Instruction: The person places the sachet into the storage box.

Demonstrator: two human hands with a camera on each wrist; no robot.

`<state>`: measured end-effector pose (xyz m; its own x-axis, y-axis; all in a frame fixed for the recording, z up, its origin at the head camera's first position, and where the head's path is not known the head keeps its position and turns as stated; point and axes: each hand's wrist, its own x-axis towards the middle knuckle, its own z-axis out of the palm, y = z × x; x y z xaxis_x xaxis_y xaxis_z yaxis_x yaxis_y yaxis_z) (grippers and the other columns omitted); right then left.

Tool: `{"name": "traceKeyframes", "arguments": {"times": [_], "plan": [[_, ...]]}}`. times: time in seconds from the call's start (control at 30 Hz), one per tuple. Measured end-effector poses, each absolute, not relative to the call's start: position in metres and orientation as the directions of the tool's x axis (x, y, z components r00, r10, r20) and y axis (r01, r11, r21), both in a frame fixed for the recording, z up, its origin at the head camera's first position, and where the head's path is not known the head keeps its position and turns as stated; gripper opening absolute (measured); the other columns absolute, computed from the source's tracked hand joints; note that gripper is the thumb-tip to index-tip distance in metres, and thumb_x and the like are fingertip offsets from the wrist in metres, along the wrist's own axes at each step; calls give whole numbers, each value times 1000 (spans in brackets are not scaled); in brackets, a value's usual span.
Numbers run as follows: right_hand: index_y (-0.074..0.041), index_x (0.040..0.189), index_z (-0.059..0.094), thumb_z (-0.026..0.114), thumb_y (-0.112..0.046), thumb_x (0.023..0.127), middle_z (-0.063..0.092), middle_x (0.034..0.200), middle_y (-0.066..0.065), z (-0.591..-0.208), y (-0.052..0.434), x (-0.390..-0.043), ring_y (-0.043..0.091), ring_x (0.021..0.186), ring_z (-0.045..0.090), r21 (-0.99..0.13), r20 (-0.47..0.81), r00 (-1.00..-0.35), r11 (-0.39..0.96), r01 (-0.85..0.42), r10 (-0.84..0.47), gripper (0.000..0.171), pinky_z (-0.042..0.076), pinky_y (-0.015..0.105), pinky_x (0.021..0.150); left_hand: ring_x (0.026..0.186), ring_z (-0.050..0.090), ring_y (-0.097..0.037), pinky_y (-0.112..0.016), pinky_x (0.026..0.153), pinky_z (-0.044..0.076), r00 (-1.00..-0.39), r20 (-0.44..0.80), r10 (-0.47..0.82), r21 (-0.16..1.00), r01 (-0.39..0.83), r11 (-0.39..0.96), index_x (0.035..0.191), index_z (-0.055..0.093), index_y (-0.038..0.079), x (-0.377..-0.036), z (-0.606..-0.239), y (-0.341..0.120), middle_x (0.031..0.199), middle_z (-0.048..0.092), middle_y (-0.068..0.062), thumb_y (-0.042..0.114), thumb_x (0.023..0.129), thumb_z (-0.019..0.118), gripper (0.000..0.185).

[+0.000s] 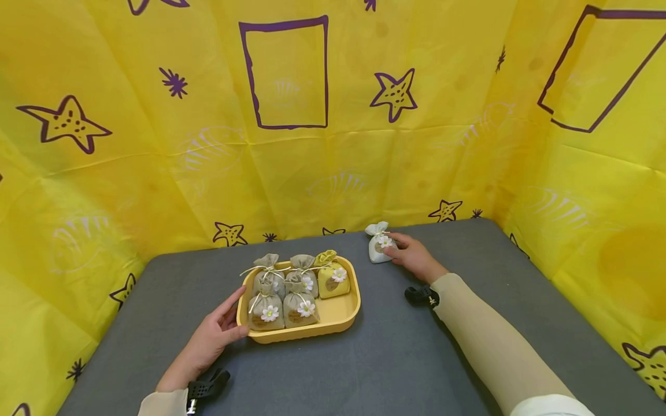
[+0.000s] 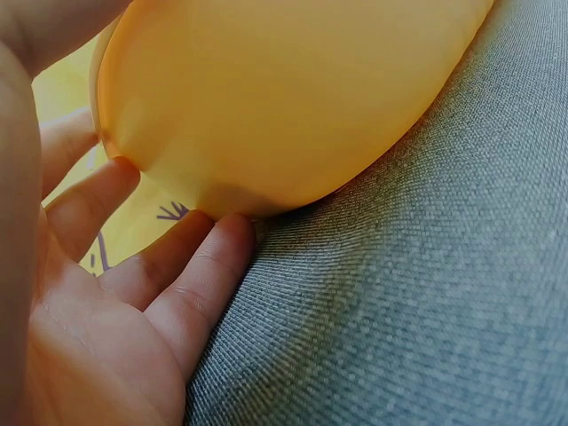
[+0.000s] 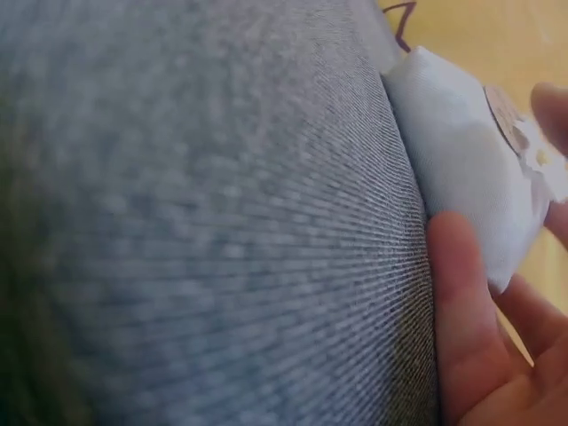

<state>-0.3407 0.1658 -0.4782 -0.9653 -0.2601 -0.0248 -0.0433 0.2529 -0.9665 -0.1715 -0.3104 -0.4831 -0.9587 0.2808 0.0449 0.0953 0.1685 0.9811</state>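
Observation:
A yellow tray [image 1: 333, 330] holds several grey-beige drawstring sachets [image 1: 267, 312] and one yellow sachet [image 1: 333, 283], each with a white flower. My left hand [image 1: 214, 338] holds the tray's left end, thumb by the front corner and fingers along the side. In the left wrist view, fingertips [image 2: 232, 232] of that hand lie against the tray's wall [image 2: 284, 106]. Farther back and to the right, a white sachet [image 1: 378, 249] stands on the grey cloth. My right hand [image 1: 413, 258] grips it from the right; in the right wrist view fingers surround the white sachet [image 3: 461, 160].
Grey cloth [image 1: 385, 358] covers the table. Yellow curtains [image 1: 291, 185] printed with purple stars and fish enclose its back and sides, and the white sachet stands close to the back one. Black wrist straps [image 1: 208, 386] sit on both arms.

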Motion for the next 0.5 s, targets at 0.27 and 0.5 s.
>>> {"name": "traceKeyframes", "arguments": {"times": [0.27,0.5], "plan": [[-15,116,61,79,-35,88,60,114,12,-477,163,-336,26,80,56,-844,-14,-977,526,-103,-213,39,52,36,60,127,43,3,-22,96,44,-958,37,283,984,84,155,160,18,9,-171,-485,-310,161,13,-26,6,97,66,80],[-16,108,62,81,-34,85,63,110,12,-474,167,-314,24,78,58,-804,35,-970,570,-170,-240,35,53,36,58,127,44,0,-23,96,45,-959,40,279,982,89,166,160,20,11,-172,-484,-310,160,16,-25,7,97,66,79]]}}
